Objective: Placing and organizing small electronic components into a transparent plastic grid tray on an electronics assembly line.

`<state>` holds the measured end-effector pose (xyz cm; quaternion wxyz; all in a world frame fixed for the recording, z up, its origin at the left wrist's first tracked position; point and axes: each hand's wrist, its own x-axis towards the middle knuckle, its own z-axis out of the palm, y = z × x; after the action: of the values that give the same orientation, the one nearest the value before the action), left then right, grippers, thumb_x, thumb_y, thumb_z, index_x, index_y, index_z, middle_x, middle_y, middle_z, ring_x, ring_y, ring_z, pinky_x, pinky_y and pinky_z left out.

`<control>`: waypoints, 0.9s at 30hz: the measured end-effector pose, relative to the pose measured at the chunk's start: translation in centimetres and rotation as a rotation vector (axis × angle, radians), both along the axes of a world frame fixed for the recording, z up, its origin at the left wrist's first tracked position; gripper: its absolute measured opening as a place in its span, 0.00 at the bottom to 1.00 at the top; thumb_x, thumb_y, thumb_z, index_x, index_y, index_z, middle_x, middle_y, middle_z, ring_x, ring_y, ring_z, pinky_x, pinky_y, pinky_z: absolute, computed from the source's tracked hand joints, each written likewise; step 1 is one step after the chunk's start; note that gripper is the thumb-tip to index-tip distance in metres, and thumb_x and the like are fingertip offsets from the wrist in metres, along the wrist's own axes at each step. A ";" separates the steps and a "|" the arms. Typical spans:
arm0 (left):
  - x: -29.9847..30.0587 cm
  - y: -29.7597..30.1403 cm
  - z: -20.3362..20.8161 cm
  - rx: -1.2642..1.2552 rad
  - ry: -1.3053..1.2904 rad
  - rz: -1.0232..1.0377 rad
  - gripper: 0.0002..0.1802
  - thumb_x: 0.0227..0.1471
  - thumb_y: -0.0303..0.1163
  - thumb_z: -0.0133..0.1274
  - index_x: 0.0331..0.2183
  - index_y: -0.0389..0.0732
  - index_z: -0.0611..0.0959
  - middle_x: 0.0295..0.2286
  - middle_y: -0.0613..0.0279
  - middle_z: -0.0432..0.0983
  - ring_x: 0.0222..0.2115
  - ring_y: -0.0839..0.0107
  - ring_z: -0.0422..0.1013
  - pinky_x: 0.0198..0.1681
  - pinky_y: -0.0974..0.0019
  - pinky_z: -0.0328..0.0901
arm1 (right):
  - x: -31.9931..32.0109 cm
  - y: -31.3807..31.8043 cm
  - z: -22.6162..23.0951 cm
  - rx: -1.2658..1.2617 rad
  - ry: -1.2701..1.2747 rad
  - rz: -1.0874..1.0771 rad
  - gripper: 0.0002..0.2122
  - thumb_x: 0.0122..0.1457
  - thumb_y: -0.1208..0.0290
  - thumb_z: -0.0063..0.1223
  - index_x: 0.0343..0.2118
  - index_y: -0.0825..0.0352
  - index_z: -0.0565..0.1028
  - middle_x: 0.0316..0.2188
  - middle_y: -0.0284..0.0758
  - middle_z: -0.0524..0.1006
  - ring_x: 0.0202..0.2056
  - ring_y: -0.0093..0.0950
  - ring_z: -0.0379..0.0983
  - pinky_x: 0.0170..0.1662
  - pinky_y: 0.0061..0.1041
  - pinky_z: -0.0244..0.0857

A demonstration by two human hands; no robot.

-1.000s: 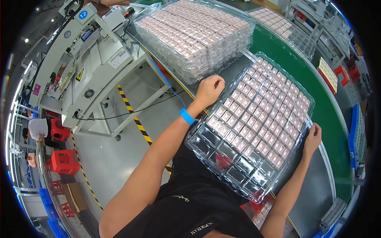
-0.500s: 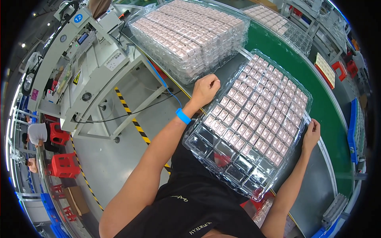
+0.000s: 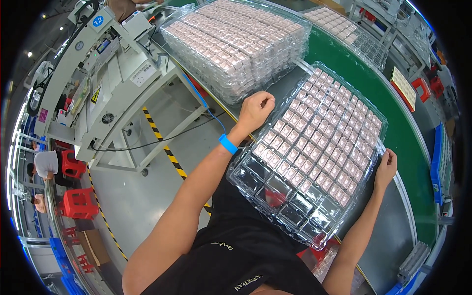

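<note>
A clear plastic tray (image 3: 302, 204) lies before me at a slant, overhanging the bench's near edge. Small pale-pink square pieces (image 3: 319, 135) fill most of its pockets; the pockets nearest my body hold none. Beside its left edge is my left hand (image 3: 256, 109), fingers curled closed with the thumb against them. A blue wrist strap (image 3: 228, 144) with a cord circles that wrist. At the tray's right edge my right hand (image 3: 387, 166) has its fingers bent and pinched together. Whatever either hand may hold is too small or hidden to make out.
A tall stack of filled clear trays (image 3: 236, 44) stands beyond my left hand. Another partly filled tray (image 3: 344, 32) lies across the green belt (image 3: 415, 142). To the left is a grey-white machine (image 3: 118, 83) on a frame, with red stools (image 3: 78, 204) farther off.
</note>
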<state>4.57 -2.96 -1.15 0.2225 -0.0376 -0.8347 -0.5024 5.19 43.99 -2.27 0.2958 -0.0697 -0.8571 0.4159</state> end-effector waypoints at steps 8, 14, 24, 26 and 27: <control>0.0 -0.1 0.0 -0.024 0.013 -0.043 0.09 0.47 0.29 0.58 0.32 0.35 0.82 0.25 0.62 0.74 0.20 0.78 0.67 0.25 0.72 0.62 | 0.0 -0.2 0.2 0.016 -0.017 -0.013 0.11 0.63 0.69 0.48 0.41 0.71 0.75 0.29 0.30 0.74 0.30 0.18 0.66 0.35 0.19 0.62; 0.0 0.0 0.1 -0.021 -0.028 -0.048 0.09 0.46 0.29 0.59 0.31 0.35 0.82 0.24 0.62 0.74 0.19 0.78 0.66 0.24 0.72 0.62 | 0.1 -0.1 0.2 0.003 -0.002 -0.007 0.11 0.63 0.68 0.48 0.41 0.71 0.75 0.29 0.30 0.75 0.30 0.18 0.66 0.36 0.20 0.62; 0.1 0.0 0.4 -0.037 -0.033 -0.055 0.08 0.45 0.29 0.59 0.28 0.35 0.80 0.23 0.63 0.72 0.18 0.78 0.65 0.24 0.71 0.61 | 0.0 0.0 0.1 0.021 -0.008 -0.017 0.11 0.63 0.69 0.49 0.41 0.71 0.76 0.29 0.30 0.75 0.29 0.18 0.66 0.35 0.20 0.62; 0.1 0.0 0.4 -0.035 -0.031 -0.056 0.08 0.45 0.29 0.59 0.28 0.35 0.79 0.23 0.63 0.72 0.18 0.78 0.65 0.24 0.71 0.61 | 0.0 0.0 0.0 0.009 -0.012 -0.011 0.11 0.62 0.69 0.48 0.41 0.71 0.76 0.28 0.30 0.74 0.29 0.18 0.66 0.35 0.20 0.62; 0.1 0.0 0.4 -0.033 -0.031 -0.057 0.08 0.45 0.28 0.59 0.28 0.35 0.79 0.23 0.63 0.71 0.18 0.77 0.65 0.24 0.70 0.61 | 0.1 0.0 0.0 0.008 -0.012 -0.011 0.11 0.62 0.69 0.48 0.41 0.71 0.76 0.28 0.30 0.74 0.29 0.18 0.66 0.35 0.20 0.62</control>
<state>4.66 -2.98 -0.72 0.1947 -0.0574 -0.8448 -0.4952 5.25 43.99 -2.23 0.2934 -0.0757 -0.8601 0.4103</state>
